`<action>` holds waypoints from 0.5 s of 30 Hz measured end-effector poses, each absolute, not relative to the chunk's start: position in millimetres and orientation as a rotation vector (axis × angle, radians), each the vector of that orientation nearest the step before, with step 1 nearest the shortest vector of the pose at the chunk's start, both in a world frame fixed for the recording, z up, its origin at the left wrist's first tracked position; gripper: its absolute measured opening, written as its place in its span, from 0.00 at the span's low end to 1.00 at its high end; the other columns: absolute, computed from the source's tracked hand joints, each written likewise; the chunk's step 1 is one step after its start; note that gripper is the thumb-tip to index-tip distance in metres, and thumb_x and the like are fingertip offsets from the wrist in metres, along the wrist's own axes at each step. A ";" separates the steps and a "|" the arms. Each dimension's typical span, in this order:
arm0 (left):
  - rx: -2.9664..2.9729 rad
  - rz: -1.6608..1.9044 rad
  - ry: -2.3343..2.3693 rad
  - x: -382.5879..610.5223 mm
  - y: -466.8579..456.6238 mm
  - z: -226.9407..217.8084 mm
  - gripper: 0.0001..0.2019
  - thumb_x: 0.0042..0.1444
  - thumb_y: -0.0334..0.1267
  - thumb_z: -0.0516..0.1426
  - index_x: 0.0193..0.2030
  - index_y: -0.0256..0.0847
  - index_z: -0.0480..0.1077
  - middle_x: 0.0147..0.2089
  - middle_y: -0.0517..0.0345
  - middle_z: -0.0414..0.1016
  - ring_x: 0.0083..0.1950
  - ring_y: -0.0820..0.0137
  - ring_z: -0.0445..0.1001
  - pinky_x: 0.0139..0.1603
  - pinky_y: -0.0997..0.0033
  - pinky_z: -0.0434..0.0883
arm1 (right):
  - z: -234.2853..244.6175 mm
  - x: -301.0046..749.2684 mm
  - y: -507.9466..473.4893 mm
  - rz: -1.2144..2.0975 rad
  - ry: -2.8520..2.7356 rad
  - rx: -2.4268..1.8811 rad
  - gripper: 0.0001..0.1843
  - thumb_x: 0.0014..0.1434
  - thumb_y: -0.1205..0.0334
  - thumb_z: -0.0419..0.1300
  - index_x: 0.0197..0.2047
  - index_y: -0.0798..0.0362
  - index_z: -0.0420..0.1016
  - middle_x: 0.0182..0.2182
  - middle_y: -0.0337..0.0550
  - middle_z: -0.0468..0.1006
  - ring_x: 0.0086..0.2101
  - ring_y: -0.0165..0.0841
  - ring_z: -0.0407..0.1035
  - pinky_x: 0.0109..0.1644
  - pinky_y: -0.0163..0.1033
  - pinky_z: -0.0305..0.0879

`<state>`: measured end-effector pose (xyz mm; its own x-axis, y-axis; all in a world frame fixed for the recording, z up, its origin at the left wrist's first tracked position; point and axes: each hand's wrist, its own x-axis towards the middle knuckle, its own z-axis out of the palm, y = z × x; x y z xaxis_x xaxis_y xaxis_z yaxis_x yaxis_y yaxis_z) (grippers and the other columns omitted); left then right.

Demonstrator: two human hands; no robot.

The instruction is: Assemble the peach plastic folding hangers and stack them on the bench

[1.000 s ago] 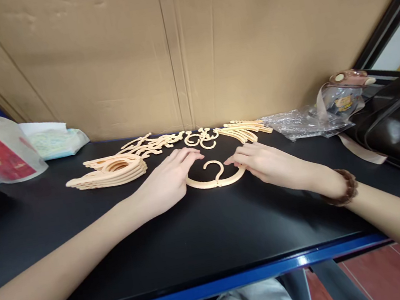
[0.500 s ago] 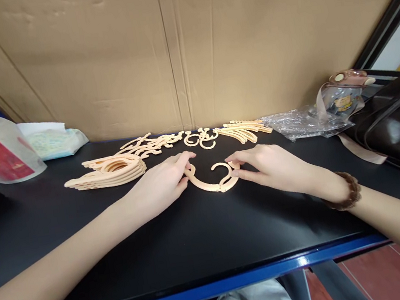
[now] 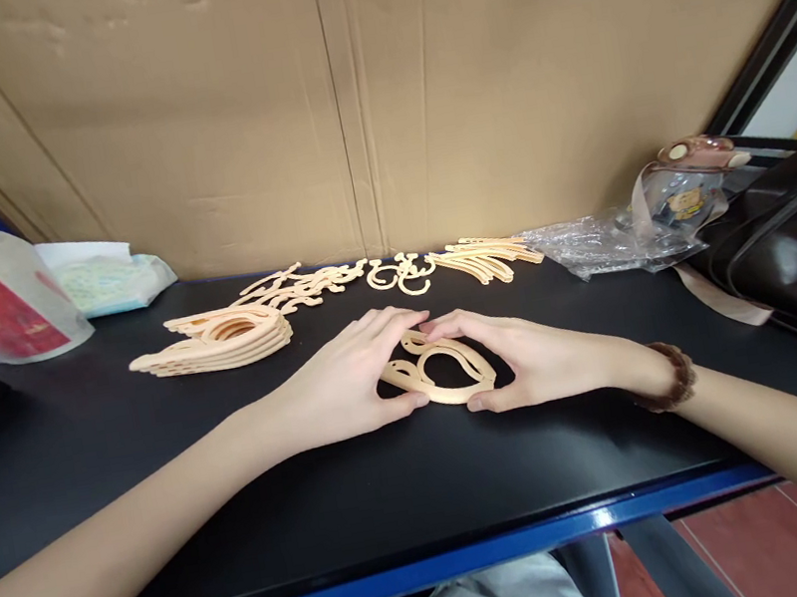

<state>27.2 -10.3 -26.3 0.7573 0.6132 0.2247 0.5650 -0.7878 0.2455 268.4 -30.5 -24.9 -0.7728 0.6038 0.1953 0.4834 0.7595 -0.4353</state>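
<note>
The folded hanger (image 3: 453, 395) is at the middle of the black table (image 3: 430, 495), between the two hands. The left hand (image 3: 361, 375) and the right hand (image 3: 536, 357) curve around it from both sides, thumbs near the person, fingers at the far side; whether they pinch it firmly, one cannot tell. The hanger is pale beige, its arms bent together around the curved hook. Farther left lie stacked folded hangers (image 3: 240, 349).
</note>
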 end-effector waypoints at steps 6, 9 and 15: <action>2.771 0.314 0.946 28.3 -9.0 -30.5 0.35 0.56 0.50 0.57 0.68 0.42 0.51 0.67 0.49 0.58 0.66 0.59 0.58 0.63 0.59 0.58 | -23.0 268.1 -31.3 0.584 -2.636 -0.859 0.35 0.52 0.67 0.62 0.61 0.48 0.55 0.59 0.47 0.63 0.57 0.39 0.62 0.60 0.45 0.60; 2.837 0.263 1.016 29.0 -9.5 -27.5 0.37 0.56 0.54 0.56 0.68 0.39 0.52 0.63 0.48 0.64 0.60 0.57 0.64 0.59 0.58 0.60 | -23.3 269.5 -30.5 0.542 -2.637 -0.896 0.34 0.54 0.66 0.62 0.62 0.49 0.55 0.58 0.46 0.66 0.55 0.38 0.64 0.58 0.45 0.62; 2.902 0.292 1.092 26.2 -8.0 -24.6 0.42 0.51 0.64 0.55 0.66 0.39 0.56 0.57 0.47 0.69 0.56 0.55 0.67 0.58 0.56 0.59 | -27.8 274.9 -23.8 0.277 -2.584 -1.046 0.32 0.56 0.49 0.63 0.59 0.49 0.60 0.55 0.48 0.71 0.53 0.42 0.66 0.56 0.50 0.63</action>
<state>26.2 -8.0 -24.6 0.7366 0.6557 0.1655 0.6507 -0.7539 0.0907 274.9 -23.8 -27.8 -0.6719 0.7021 0.2360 0.6361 0.7102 -0.3016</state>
